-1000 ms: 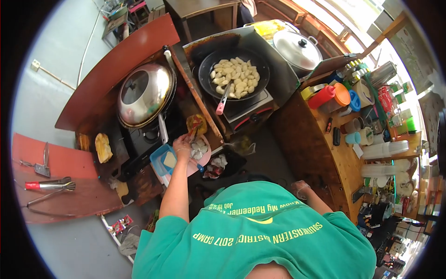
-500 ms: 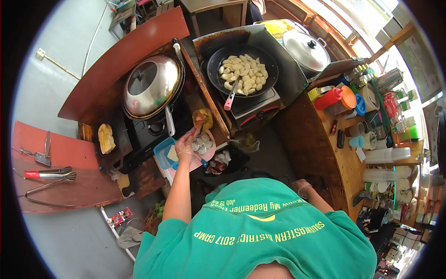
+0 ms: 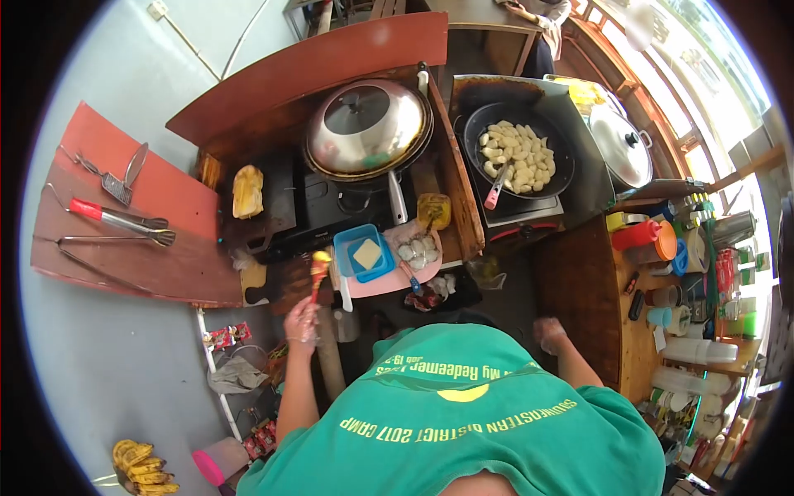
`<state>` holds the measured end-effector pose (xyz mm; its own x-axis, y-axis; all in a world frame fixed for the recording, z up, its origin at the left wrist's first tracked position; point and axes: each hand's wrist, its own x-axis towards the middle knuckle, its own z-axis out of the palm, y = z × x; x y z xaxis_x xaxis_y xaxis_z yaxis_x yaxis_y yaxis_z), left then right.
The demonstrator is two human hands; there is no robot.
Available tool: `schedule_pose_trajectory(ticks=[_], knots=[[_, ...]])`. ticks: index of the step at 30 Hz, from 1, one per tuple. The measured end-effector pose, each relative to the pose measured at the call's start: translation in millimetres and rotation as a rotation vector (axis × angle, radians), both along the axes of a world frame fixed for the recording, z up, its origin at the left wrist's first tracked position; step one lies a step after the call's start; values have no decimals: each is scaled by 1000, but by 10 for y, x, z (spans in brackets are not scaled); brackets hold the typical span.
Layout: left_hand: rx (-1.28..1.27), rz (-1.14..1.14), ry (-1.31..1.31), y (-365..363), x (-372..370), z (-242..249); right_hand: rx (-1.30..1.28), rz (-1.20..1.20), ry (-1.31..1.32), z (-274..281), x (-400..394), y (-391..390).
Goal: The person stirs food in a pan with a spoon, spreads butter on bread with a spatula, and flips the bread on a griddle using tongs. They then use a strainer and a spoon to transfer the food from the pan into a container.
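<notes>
My left hand (image 3: 301,323) is closed around the handle of a red brush-like utensil (image 3: 318,277) with something yellow at its tip. Beside it are a blue container (image 3: 341,247) with a pale yellow block (image 3: 367,255) inside, and a pink board (image 3: 382,285) bearing several whitish pieces in plastic (image 3: 419,251). An open jar (image 3: 433,212) of yellowish contents stands behind the board. My right hand (image 3: 550,334) hangs low at the right beside the wooden counter, fingers partly bent; whether it holds anything is unclear.
Slices of bread (image 3: 247,192) lie on a dark griddle (image 3: 285,194). A lidded wok (image 3: 368,128) sits beside it. Pale pieces fill a black pan (image 3: 556,169) with a pink-handled spatula (image 3: 495,194). A wooden counter (image 3: 608,273) holds bottles and containers. Another person (image 3: 542,21) is at the far table.
The red utensil came out of the jar and moved left and toward me in my left hand. The view has shifted left, showing bananas and more of the left wall.
</notes>
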<state>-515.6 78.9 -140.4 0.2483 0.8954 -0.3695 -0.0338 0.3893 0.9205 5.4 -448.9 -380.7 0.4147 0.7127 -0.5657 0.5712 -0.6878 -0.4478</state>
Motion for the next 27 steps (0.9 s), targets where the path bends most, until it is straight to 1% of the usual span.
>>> schedule_pose_trajectory(ticks=[1, 3, 4, 5, 6, 7, 8, 10, 11, 12, 13, 14, 16, 17, 19, 20, 22, 23, 24, 26, 27], knots=[[10, 27, 13, 65, -220, -15, -137, 324, -316, 863, -16, 566], [42, 33, 52, 184, -539, 117, -98, -201, -273, 270, 546, 1004], [56, 54, 75, 251, -682, 162, 71, -305, -511, 826, 505, 1472], [70, 32, 92, 334, -772, 248, 172, -146, -616, 1062, 615, 1754], [80, 70, 103, 419, -824, 328, 89, -335, -517, 1002, 843, 2063], [90, 88, 141, 501, -859, 399, 137, -512, -504, 1323, 766, 2361], [99, 99, 177, 616, -885, 467, 146, -527, -499, 1455, 778, 2562], [166, 147, 216, 903, -901, 545, 19, -384, -503, 1613, 796, 2825], [222, 168, 247, 1066, -898, 553, 29, -369, -502, 1641, 781, 2925], [222, 182, 248, 1247, -898, 547, -1, -417, -513, 1635, 767, 2956], [287, 210, 291, 1442, -888, 538, -32, -466, -527, 1620, 739, 2979], [349, 239, 334, 1641, -880, 504, -27, -454, -532, 1637, 692, 2987], [475, 219, 473, 2080, -885, 365, -18, -473, -544, 1668, 662, 2986], [471, 231, 470, 2201, -835, 384, -14, -462, -549, 1669, 651, 3000], [968, 196, 1123, 2401, -691, 472, -52, -456, -538, 1633, 657, 3009], [964, 196, 1122, 2546, -673, 428, -55, -454, -541, 1604, 666, 3021], [1147, 209, 1131, 2748, -657, 318, -22, -534, -529, 1530, 666, 3007], [1126, 222, 1113, 2770, -644, 275, -31, -534, -530, 1519, 639, 3006], [1120, 217, 1112, 2695, -571, 345, -29, -579, -545, 1506, 635, 3012], [1037, 77, 1152, 2532, -465, 498, -23, -625, -560, 1458, 655, 3028], [1203, 33, 1120, 2531, -468, 502, -55, -584, -555, 1430, 677, 3015]])
